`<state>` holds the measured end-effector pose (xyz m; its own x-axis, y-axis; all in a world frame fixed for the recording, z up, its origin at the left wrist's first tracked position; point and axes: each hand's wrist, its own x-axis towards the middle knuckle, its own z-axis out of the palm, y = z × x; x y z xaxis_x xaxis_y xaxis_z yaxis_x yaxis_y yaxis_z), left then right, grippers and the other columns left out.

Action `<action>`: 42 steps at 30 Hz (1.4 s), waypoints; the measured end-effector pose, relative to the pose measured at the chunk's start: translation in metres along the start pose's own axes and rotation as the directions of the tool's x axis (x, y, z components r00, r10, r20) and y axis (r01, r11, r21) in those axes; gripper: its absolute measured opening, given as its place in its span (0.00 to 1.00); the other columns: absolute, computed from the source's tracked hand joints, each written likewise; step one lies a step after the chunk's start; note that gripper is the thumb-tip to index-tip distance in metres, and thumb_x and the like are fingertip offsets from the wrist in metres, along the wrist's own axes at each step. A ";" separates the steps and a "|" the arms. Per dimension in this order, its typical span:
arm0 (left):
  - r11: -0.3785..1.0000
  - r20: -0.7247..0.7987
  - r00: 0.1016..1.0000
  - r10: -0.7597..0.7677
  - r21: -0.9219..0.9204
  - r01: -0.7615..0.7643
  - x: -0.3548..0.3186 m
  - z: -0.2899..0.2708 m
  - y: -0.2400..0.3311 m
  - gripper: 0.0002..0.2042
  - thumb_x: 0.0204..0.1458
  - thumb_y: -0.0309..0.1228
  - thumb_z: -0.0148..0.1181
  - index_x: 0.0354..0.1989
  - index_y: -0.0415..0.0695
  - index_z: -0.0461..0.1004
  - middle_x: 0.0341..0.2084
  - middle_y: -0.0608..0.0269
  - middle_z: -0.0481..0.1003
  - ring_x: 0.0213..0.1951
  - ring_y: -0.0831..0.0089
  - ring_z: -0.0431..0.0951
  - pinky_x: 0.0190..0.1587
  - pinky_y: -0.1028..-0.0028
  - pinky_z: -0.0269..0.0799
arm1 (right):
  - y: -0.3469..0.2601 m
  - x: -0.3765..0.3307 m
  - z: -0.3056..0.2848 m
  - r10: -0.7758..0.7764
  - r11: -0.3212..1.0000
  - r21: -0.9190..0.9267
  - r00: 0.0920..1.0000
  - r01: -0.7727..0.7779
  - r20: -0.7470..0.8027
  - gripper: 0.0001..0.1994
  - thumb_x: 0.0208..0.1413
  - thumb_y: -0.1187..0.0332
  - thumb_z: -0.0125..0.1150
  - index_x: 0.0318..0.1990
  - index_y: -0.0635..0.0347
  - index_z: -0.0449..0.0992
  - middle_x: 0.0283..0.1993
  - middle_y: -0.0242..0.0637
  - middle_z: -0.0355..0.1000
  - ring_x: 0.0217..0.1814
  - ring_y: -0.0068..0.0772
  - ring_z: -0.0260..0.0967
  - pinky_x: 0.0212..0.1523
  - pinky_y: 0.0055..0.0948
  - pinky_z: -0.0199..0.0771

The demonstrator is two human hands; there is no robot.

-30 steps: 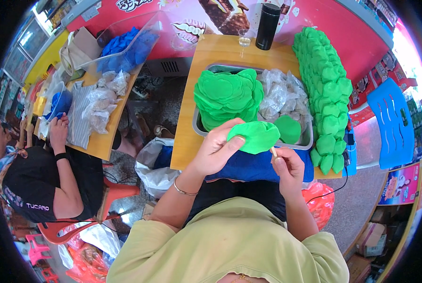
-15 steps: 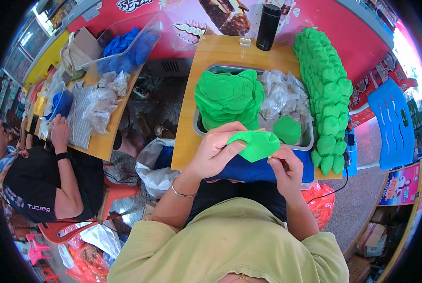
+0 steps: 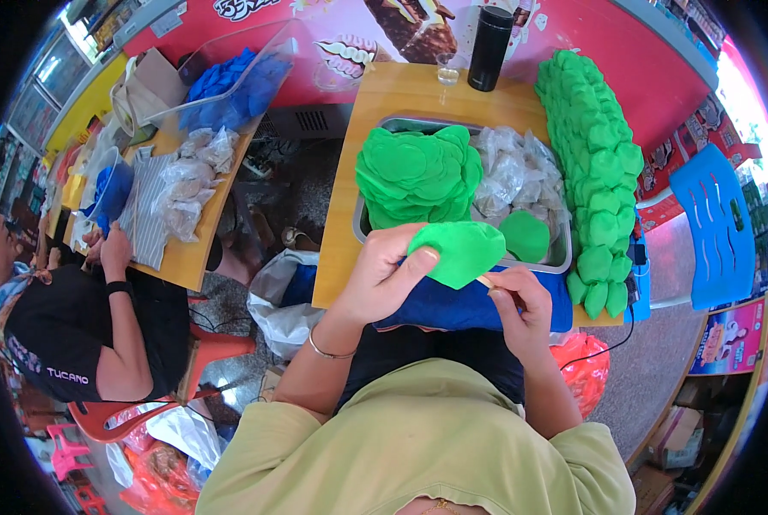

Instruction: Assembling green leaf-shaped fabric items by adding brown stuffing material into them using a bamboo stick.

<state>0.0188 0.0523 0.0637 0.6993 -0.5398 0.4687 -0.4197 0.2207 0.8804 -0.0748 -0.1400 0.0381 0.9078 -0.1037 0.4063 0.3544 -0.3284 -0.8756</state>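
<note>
Between the thumb and fingers of my left hand (image 3: 382, 273) is a green disc (image 3: 463, 251) of thin sheet material, spread nearly flat. My right hand (image 3: 521, 302) pinches a thin, light-coloured stick (image 3: 486, 281), its tip by the disc's lower right edge. Just beyond my hands stands a metal tray (image 3: 549, 268). In its left part lies a heaped stack of green discs (image 3: 418, 176); clear plastic bags (image 3: 514, 172) with unclear contents fill the right. A single green disc (image 3: 525, 237) lies at the tray's front right.
Rows of puffed green pieces (image 3: 594, 163) line the table's right edge. A black bottle (image 3: 490, 50) and a small clear cup (image 3: 447, 73) stand at the back. To the left, a co-worker (image 3: 92, 335) sits at another table with blue pieces (image 3: 234, 84). A blue chair (image 3: 714, 227) is at right.
The green disc, folded over before, is now opened out flatter in my left hand. The stick in my right hand now shows beside it. The co-worker's hands shifted slightly.
</note>
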 end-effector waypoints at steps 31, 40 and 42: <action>0.981 0.047 0.997 0.064 0.180 -0.071 0.006 -0.006 0.012 0.14 0.49 0.27 0.56 0.44 0.37 0.74 0.29 0.61 0.73 0.32 0.76 0.70 0.34 0.78 0.65 | 0.003 0.004 -0.004 -0.028 0.999 -0.039 0.997 0.031 0.068 0.05 0.51 0.81 0.53 0.36 0.66 0.71 0.33 0.35 0.67 0.33 0.21 0.63 0.34 0.18 0.61; 0.998 -0.004 1.000 0.015 0.056 -0.015 0.002 -0.005 0.008 0.12 0.50 0.24 0.55 0.43 0.37 0.74 0.29 0.58 0.73 0.30 0.73 0.72 0.33 0.77 0.66 | 0.009 0.005 -0.001 -0.083 0.996 0.034 0.996 0.082 0.038 0.04 0.52 0.78 0.54 0.36 0.66 0.72 0.31 0.34 0.66 0.31 0.22 0.61 0.32 0.18 0.60; 1.000 -0.023 1.000 -0.007 0.003 0.007 -0.001 -0.002 0.005 0.12 0.50 0.23 0.55 0.43 0.37 0.74 0.30 0.58 0.73 0.31 0.74 0.72 0.34 0.77 0.66 | 0.011 0.004 -0.001 -0.077 0.994 0.082 0.996 0.074 0.034 0.04 0.53 0.78 0.53 0.36 0.66 0.72 0.30 0.34 0.66 0.31 0.22 0.61 0.31 0.17 0.59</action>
<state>0.0170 0.0561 0.0679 0.7150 -0.5228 0.4641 -0.4165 0.2147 0.8834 -0.0677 -0.1445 0.0305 0.8849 -0.0466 0.4634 0.4377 -0.2568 -0.8617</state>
